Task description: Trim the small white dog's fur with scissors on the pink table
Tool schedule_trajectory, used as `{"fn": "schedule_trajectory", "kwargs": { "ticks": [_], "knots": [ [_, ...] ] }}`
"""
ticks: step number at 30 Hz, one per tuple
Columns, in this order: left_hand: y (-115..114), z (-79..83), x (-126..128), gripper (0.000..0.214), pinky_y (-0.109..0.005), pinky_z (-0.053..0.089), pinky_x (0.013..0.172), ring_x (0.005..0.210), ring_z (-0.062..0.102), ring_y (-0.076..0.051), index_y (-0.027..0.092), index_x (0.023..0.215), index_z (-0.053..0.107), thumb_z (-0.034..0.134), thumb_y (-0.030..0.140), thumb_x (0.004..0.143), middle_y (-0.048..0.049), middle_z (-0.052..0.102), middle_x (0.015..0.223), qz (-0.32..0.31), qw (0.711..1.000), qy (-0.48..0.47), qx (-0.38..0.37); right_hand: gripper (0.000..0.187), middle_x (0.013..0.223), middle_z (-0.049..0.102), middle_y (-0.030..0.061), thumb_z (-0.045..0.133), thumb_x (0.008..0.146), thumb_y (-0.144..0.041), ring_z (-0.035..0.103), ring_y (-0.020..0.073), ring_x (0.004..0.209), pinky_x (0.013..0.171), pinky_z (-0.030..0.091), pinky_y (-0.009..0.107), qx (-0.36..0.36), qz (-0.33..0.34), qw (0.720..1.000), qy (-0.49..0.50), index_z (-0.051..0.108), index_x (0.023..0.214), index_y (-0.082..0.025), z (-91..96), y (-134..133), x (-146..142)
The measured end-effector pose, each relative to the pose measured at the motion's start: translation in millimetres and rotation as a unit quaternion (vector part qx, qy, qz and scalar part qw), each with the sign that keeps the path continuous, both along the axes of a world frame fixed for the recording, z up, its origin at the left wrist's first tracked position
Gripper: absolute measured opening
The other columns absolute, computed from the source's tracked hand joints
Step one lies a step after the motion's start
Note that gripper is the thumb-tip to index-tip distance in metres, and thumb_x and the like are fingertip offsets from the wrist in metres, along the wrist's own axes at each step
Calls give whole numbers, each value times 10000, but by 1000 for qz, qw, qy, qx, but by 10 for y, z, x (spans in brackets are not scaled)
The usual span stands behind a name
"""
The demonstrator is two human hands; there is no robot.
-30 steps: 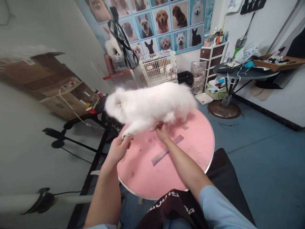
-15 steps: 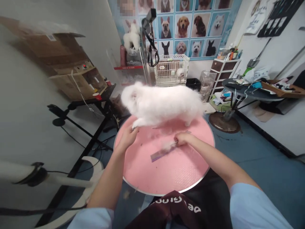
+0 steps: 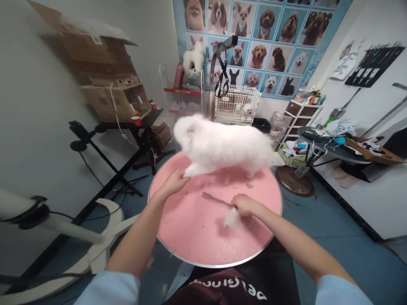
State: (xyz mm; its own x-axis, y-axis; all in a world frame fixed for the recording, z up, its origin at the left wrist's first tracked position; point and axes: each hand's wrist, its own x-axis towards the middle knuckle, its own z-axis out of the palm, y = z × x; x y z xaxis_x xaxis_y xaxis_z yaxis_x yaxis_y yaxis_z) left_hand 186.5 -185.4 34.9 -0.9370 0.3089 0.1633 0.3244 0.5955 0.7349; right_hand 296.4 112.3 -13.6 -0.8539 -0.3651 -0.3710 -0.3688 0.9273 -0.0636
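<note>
A fluffy white dog [image 3: 222, 146] stands on a round pink table [image 3: 203, 237], head to the left. My left hand [image 3: 174, 183] holds the dog's front paw at the table's left part. My right hand [image 3: 243, 204] is closed on the end of a comb [image 3: 216, 199], which sticks out to the left above the table top. A tuft of white fur [image 3: 231, 217] hangs blurred just under that hand. The hand is a little in front of the dog's belly and apart from it.
A metal post with black straps [image 3: 219, 72] rises behind the dog. A wire cage [image 3: 237, 103] stands at the back wall, a stand with cardboard boxes [image 3: 111, 84] to the left, a dark cluttered side table [image 3: 330, 146] to the right, a white dryer hose [image 3: 63, 231] at lower left.
My right hand left the dog's belly, took the comb from the table and lifted it toward me, with loose fur trailing. My left hand kept hold of the front paw.
</note>
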Motion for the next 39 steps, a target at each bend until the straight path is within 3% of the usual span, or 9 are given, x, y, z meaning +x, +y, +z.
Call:
{"fn": "schedule_trajectory", "kwargs": {
  "ticks": [4,7,14,17,20,25,32,36,39],
  "knots": [
    [-8,48,-3,296,-272,358,594,636,514,-190,189,638,543,493,471,712,-37,540,648,-18,1000,-5,0,262,1066,763,112,633,806,-206,672,285,1079,1060,388,402,-48,58,995,71,764,1032,-212,-141,-576,-86],
    [43,83,-3,348,-272,341,598,645,495,-187,186,647,538,478,518,733,-36,536,651,4,1000,11,22,284,1088,756,119,603,833,-271,667,292,1099,1055,395,398,-53,-12,993,104,762,1066,-234,-147,-573,-95],
    [179,231,137,322,-273,335,623,668,493,-172,186,690,500,404,469,811,-24,527,679,56,995,69,52,512,992,757,182,443,844,-76,711,334,956,1015,408,567,135,-297,914,241,667,1278,-228,-153,1449,947],
    [252,447,229,337,-277,323,625,677,503,-171,180,677,513,389,440,851,-35,556,685,65,991,113,40,493,1029,749,134,470,811,-49,680,294,1011,1131,338,537,127,-161,945,253,717,1185,-254,21,1634,863],
    [349,665,277,350,-277,323,623,677,518,-169,171,659,518,381,403,883,-46,590,688,69,987,139,40,413,930,719,116,458,871,-87,628,270,1003,1209,248,483,83,25,963,255,768,1059,-286,324,1227,187],
    [456,766,243,374,-278,364,654,695,556,-172,156,664,538,377,378,918,-69,634,722,40,985,157,62,314,845,677,111,478,894,-100,576,253,897,1170,266,546,88,118,954,263,777,902,-195,669,710,-642],
    [458,705,223,352,-282,359,661,698,547,-176,158,693,549,385,353,936,-74,642,745,21,986,155,58,280,836,663,98,495,889,-119,541,232,840,1141,259,512,86,154,932,317,760,954,-181,794,786,-618],
    [524,821,264,373,-285,311,615,635,509,-165,165,645,516,383,349,941,-62,613,680,23,990,132,30,300,714,615,25,471,937,-112,517,186,750,1143,268,426,56,333,905,260,727,828,-223,800,699,-536],
    [596,904,310,373,-289,278,589,601,484,-156,173,626,486,387,348,941,-46,585,635,11,991,130,19,293,731,616,18,465,939,-106,505,182,733,1120,287,432,29,293,884,364,729,894,-227,857,691,-522]
  ]
}}
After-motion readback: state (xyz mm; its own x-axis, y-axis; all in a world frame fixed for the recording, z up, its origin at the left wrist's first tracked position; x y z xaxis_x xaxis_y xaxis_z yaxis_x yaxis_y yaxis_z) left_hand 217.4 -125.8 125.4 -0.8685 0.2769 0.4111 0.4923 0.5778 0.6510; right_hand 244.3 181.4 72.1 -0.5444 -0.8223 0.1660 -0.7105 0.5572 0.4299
